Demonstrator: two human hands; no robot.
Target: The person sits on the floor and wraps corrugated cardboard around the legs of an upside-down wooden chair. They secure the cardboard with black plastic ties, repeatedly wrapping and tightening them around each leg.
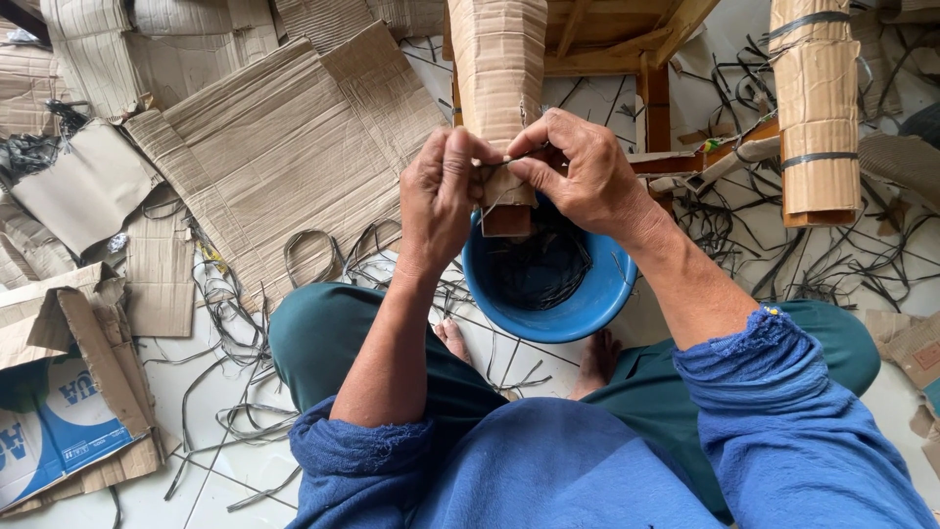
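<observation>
Above the bowl (548, 294), hands (446, 191) pinched together

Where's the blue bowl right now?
In the head view, the blue bowl sits on the floor at centre, just below both hands, between the person's knees, under the cardboard-wrapped leg and holding dark strips.

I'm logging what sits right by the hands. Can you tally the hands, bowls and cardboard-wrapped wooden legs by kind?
Hands: 2, left hand and right hand
Blue bowl: 1
Wrapped legs: 2, one held, one strapped
Total: 5
</observation>
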